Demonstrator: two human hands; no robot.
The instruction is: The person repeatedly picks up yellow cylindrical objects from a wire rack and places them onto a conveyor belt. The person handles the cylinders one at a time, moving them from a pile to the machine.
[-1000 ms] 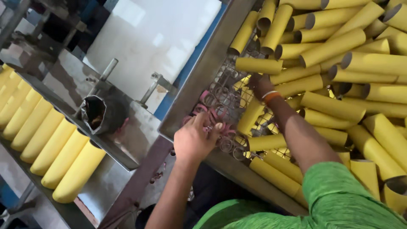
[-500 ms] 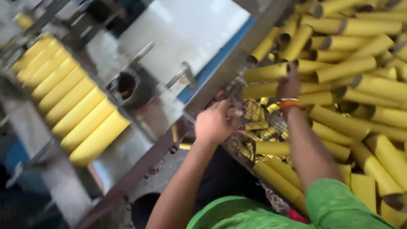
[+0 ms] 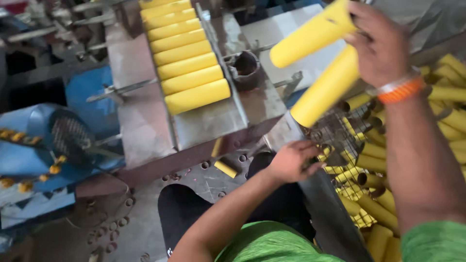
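Metal tray (image 3: pixel 145 126) holds tubes (image 3: pixel 191 63); right hand (image 3: pixel 381 43) fingers clasp two, left hand (image 3: pixel 293 162) grips mesh (image 3: pixel 335 131).

We look down on a worn grey metal work surface (image 3: pixel 145 131), scuffed and dull under flat, even light. Along its lower edge runs a dark perforated steel plate (image 3: pixel 208 179) with round holes punched through it. To our left stands blue-painted machinery (image 3: pixel 87 104), with a round black mesh guard (image 3: pixel 68 136) beside it. Thin steel rods (image 3: pixel 121 89) jut from the surface's side. A pale sheet panel (image 3: pixel 291 29) lies toward the top.
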